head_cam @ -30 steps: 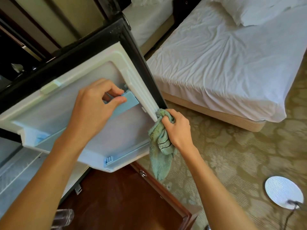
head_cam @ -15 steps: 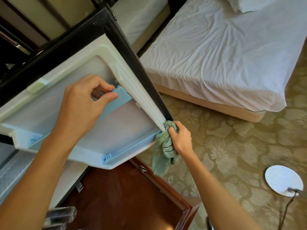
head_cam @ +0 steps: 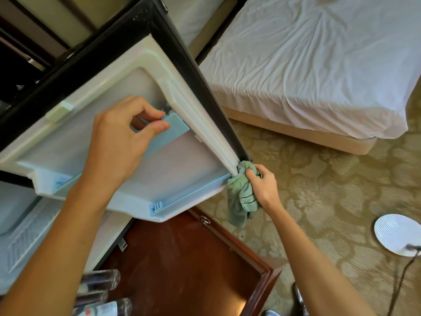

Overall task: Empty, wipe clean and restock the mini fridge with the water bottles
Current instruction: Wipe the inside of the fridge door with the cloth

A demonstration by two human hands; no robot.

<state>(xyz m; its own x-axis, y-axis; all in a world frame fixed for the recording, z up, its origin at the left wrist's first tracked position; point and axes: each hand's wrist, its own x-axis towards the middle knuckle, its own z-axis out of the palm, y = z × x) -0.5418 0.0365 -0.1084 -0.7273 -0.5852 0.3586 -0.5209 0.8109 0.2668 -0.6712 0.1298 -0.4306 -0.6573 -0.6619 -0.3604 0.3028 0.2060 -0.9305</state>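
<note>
The mini fridge door (head_cam: 145, 174) stands swung open, its pale inner liner facing the camera and its black outer edge running along the top and the free side. The left hand (head_cam: 123, 142) grips the upper blue shelf bar (head_cam: 178, 125) close to that bar's outer end: the thumb lies across the bar's front face and the curled fingers hook over its top, pinching it. The right hand (head_cam: 262, 185) is at the door's lower free corner, fingers curled tight round a bunched green cloth (head_cam: 241, 199), which it presses against the spot where the white gasket (head_cam: 205, 124) meets the lower blue rail (head_cam: 191, 195); the cloth's loose end hangs down below the corner. Part of the white fridge interior (head_cam: 25, 238) shows at the left edge, under the door. The water bottles (head_cam: 102, 290) are outside the fridge, clear and blurred, at the bottom edge beneath the left forearm, beside an open wooden cabinet door (head_cam: 182, 258); what they rest on cannot be told. Beyond the fridge door a bed (head_cam: 319, 65) with a rumpled white sheet stands on patterned carpet (head_cam: 330, 201).
</note>
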